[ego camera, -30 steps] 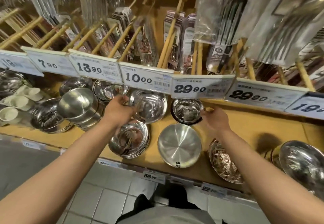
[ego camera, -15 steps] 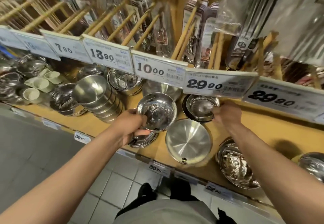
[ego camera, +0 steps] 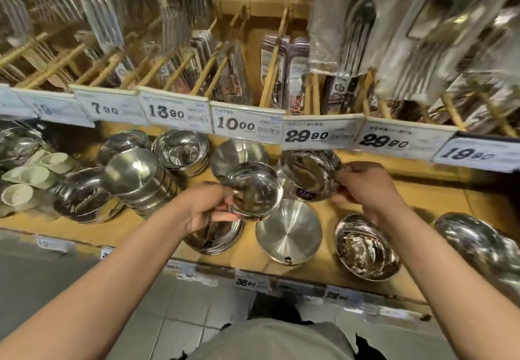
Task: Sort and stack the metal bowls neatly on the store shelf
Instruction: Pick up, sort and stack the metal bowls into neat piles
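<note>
Currently both hands carry a bowl above the wooden shelf [ego camera: 439, 190]. Left hand [ego camera: 206, 207] grips a small steel bowl [ego camera: 253, 188] by its near rim, held over a low stack of shallow bowls [ego camera: 216, 237]. Right hand [ego camera: 365, 188] pinches the rim of a second polished bowl [ego camera: 309, 174], tilted, just beside the first. Judgement: thin stainless, light, rigid, slick; rim pinch is the sound hold, and nesting should be eased to avoid clatter or slip. Nearby: an upturned brushed bowl [ego camera: 288, 231], a bowl with mottled reflections [ego camera: 365, 250], tilted nested stack [ego camera: 140, 179] at left. Contents: none visible in any bowl.
</note>
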Available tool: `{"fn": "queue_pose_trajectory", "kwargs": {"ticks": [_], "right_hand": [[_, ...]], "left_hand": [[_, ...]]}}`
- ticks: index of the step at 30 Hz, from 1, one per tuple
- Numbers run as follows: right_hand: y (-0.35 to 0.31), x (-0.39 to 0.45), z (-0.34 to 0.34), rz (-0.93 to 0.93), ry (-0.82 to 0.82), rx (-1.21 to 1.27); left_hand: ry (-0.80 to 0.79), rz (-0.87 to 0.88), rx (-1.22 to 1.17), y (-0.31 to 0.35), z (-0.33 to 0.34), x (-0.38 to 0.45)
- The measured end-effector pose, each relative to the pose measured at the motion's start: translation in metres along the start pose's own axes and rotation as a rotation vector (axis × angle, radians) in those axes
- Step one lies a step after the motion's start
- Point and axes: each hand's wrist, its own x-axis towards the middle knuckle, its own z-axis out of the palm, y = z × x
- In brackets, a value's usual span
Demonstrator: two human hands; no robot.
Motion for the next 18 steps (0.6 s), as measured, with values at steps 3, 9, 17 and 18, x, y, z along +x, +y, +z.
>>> {"fn": "queue_pose_trajectory", "kwargs": {"ticks": [3,9,17,18], "right_hand": [[-0.018,-0.028,0.004,-0.032,-0.065,0.073],[-0.032,-0.063,0.025,-0.028,-0.095,0.065],[-0.023,-0.095,0.058,-0.071,-0.011,-0.034],[-0.021,-0.099,0.061,-0.057,-0.028,-0.042]], "left_hand": [[-0.081,0.006,0.062,0.003,0.003,-0.003],[-0.197,0.015,0.061,0.006,-0.001,-0.019],[-0.28,0.046,0.064,0.003,-0.021,-0.048],[-0.286,0.049,0.05,0.002,-0.025,-0.049]]}}
